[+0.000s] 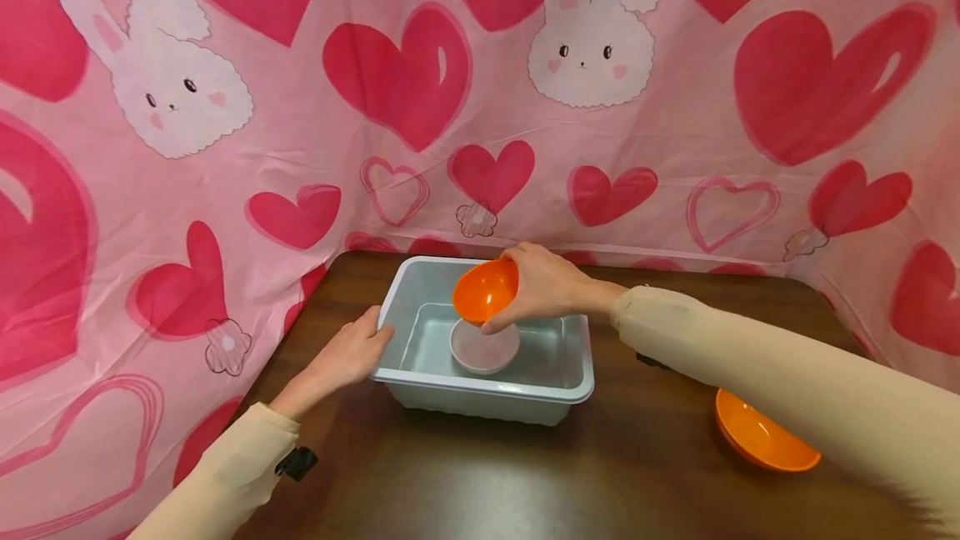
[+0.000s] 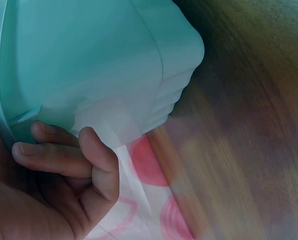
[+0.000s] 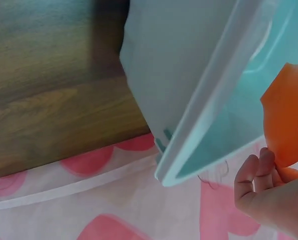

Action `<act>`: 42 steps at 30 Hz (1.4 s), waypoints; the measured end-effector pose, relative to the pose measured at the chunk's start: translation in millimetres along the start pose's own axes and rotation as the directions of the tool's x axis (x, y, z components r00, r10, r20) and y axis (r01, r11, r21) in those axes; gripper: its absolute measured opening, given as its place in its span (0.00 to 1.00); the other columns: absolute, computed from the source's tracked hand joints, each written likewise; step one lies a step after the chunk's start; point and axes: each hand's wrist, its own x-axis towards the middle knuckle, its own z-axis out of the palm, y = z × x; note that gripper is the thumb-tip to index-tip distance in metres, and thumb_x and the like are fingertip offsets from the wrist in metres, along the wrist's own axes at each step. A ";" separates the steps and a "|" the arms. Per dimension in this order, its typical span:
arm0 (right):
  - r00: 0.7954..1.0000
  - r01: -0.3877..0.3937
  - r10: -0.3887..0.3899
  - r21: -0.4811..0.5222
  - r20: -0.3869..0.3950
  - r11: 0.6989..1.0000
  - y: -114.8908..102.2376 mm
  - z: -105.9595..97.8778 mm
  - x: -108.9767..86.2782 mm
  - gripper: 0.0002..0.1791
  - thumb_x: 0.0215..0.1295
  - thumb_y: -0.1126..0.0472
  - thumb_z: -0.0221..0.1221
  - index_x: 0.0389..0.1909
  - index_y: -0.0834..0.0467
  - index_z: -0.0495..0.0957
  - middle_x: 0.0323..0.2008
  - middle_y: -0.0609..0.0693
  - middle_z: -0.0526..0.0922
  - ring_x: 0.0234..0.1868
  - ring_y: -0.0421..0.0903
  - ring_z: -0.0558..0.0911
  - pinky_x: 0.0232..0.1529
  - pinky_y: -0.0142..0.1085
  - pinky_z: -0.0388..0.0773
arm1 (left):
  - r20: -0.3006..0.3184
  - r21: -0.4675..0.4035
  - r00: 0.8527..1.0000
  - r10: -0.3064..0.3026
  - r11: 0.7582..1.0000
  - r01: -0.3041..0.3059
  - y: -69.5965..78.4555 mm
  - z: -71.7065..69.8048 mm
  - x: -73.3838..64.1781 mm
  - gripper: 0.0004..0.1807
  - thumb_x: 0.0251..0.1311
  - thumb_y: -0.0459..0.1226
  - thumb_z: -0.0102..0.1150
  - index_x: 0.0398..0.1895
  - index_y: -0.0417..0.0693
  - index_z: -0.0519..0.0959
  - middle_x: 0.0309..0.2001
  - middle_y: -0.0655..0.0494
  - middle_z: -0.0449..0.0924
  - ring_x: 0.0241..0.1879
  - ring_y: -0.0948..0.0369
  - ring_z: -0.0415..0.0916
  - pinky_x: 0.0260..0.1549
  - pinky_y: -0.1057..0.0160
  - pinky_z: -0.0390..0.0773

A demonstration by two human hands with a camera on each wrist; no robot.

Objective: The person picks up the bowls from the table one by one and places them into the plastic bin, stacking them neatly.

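Observation:
A light grey-blue plastic basin (image 1: 480,402) stands on the table, and a pale pinkish bowl (image 1: 484,350) sits inside it. My right hand (image 1: 543,286) pinches an orange bowl (image 1: 487,290) by its edge. That bowl is tilted over the basin, above the pale bowl, its hollow facing me. In the right wrist view the orange bowl (image 3: 289,117) hangs beyond the basin's rim (image 3: 209,95). At the basin's left side my left hand (image 1: 352,348) grips the rim, thumb on top. The left wrist view shows its fingers (image 2: 54,160) curled beneath the rim.
A second orange bowl (image 1: 761,433) rests on the brown wooden table (image 1: 465,482) at the right, partly covered by my right sleeve (image 1: 750,357). Pink cloth (image 1: 517,123) with hearts and rabbits hangs behind the table and at both sides.

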 end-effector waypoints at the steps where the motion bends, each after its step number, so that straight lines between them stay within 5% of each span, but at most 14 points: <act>1: 1.000 -0.006 0.006 -0.004 0.019 1.000 0.0 2.0 1.5 0.56 0.39 0.28 0.76 0.65 0.59 0.73 0.53 0.49 0.78 0.52 0.47 0.76 0.47 0.43 0.83 | 0.001 -0.002 1.000 0.000 1.000 0.000 0.0 0.0 -0.1 0.24 0.78 0.39 0.47 0.69 0.32 0.67 0.53 0.37 0.81 0.43 0.50 0.81 0.45 0.47 0.82; 8: 0.993 0.005 0.006 -0.086 0.120 0.996 0.9 19.5 7.4 0.56 0.39 0.26 0.75 0.64 0.58 0.75 0.50 0.48 0.77 0.52 0.46 0.75 0.48 0.44 0.81 | 0.008 -0.020 1.000 -0.019 1.000 0.019 -0.5 0.2 -2.0 0.25 0.78 0.40 0.47 0.70 0.31 0.66 0.55 0.36 0.80 0.43 0.50 0.82 0.44 0.47 0.83; 32: 0.977 0.036 0.010 -0.213 0.212 0.977 -2.9 33.1 25.4 0.53 0.37 0.26 0.76 0.57 0.61 0.78 0.47 0.51 0.72 0.52 0.49 0.68 0.50 0.43 0.73 | 0.005 -0.034 1.000 -0.018 0.999 0.018 -0.5 -0.1 -2.1 0.24 0.78 0.40 0.48 0.69 0.33 0.67 0.53 0.38 0.80 0.43 0.50 0.81 0.42 0.49 0.83; 42: 0.964 0.014 0.024 -0.142 0.264 0.990 -2.6 37.7 30.7 0.43 0.39 0.38 0.80 0.51 0.60 0.77 0.47 0.52 0.71 0.48 0.48 0.74 0.49 0.40 0.79 | -0.011 -0.024 1.000 0.000 1.000 -0.001 -1.4 0.5 -1.3 0.22 0.78 0.39 0.48 0.66 0.34 0.69 0.51 0.39 0.82 0.41 0.51 0.81 0.42 0.49 0.82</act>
